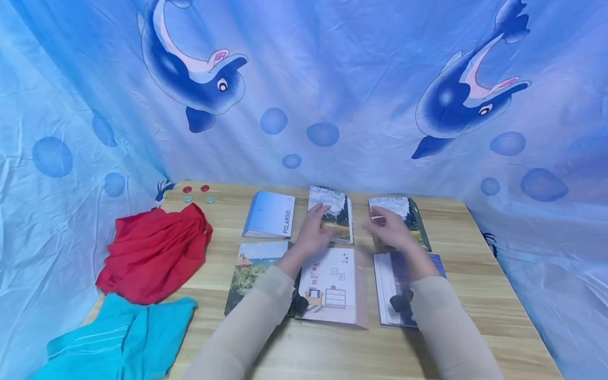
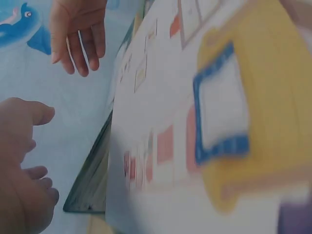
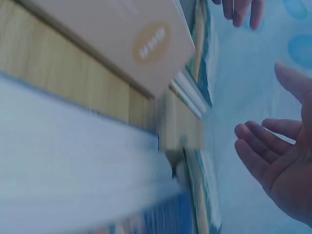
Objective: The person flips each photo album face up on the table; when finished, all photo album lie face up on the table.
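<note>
My left hand (image 1: 313,232) is above a book with a painted landscape cover (image 1: 341,211) in the back row, its fingers loosely spread. A little to the right, my right hand (image 1: 390,228) hovers at a second book with a similar landscape cover (image 1: 407,208). Both hands hold nothing; in the right wrist view the right hand (image 3: 282,156) has relaxed fingers, apart from the books. Below my left forearm lies a white book with drawn furniture (image 1: 332,285). A dark blue book (image 1: 387,290) with its white page edges showing lies partly hidden under my right forearm.
Left of the hands are a blue book marked POLAROID (image 1: 271,214) and a green landscape book (image 1: 247,269). A crumpled red cloth (image 1: 154,253) and a turquoise cloth (image 1: 123,338) lie at left. Small red discs (image 1: 205,188) and green discs (image 1: 188,199) sit behind them.
</note>
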The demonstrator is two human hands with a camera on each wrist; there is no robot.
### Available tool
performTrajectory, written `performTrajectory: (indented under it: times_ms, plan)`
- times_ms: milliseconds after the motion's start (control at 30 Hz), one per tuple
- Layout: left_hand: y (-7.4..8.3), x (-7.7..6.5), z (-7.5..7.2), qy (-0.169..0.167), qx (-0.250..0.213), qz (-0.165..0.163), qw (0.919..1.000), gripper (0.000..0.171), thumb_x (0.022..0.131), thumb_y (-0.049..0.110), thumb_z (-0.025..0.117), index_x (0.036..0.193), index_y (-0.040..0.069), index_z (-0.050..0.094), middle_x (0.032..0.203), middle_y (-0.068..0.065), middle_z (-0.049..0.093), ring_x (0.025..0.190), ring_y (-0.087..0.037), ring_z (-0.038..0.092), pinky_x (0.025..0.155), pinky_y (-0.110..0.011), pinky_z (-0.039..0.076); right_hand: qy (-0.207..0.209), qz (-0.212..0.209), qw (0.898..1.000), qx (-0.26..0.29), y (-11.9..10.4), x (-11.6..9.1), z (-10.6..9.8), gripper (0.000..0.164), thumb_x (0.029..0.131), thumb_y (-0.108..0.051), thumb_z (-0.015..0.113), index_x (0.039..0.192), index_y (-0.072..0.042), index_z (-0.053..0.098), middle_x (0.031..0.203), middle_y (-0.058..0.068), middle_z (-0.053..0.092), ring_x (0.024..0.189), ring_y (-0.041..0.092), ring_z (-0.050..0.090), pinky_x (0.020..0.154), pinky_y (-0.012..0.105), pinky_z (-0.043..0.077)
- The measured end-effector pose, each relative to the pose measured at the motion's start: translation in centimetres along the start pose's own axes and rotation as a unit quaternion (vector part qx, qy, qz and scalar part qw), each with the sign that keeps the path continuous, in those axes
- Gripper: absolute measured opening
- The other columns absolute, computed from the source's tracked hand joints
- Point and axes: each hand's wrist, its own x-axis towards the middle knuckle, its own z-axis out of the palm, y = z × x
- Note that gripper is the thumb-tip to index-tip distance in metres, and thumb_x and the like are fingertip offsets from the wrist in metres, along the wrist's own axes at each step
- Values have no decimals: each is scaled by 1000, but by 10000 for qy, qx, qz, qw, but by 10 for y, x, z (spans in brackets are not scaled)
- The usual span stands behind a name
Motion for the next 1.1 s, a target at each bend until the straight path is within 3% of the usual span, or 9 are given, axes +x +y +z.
performTrajectory:
  times_ms: [433,667,933,1100]
  plan:
    - [22,6,31,-408,-181,250,9987,60,97,21,68,152,12,45,160,-15,36,146,-32,35,120,-45,31,569,180,9978,281,35,-15,-34,72,101,-39,63,152,5,38,141,28,53,126,44,54,99,55,51]
    - [32,7,51,-746,39,435,9963,57,99,26,66,150,8,48,157,-13,41,144,-30,40,119,-42,33,828,685,9935,365,57,-23,-42,70,102,-35,62,153,6,36,141,28,52,131,44,48,103,56,46]
    - [39,12,75,-874,-243,154,9958,54,101,30,64,149,11,50,155,-7,44,142,-26,43,117,-41,36,1395,1258,9822,94,78,-28,-48,73,100,-48,60,148,5,43,152,33,37,141,51,34,111,65,34]
    - [42,15,87,-978,-360,76,9945,53,100,29,65,148,11,51,155,-7,44,141,-27,44,117,-40,36,1429,1523,9774,333,84,-31,-51,78,99,-48,60,153,4,36,156,34,30,144,51,29,113,63,33]
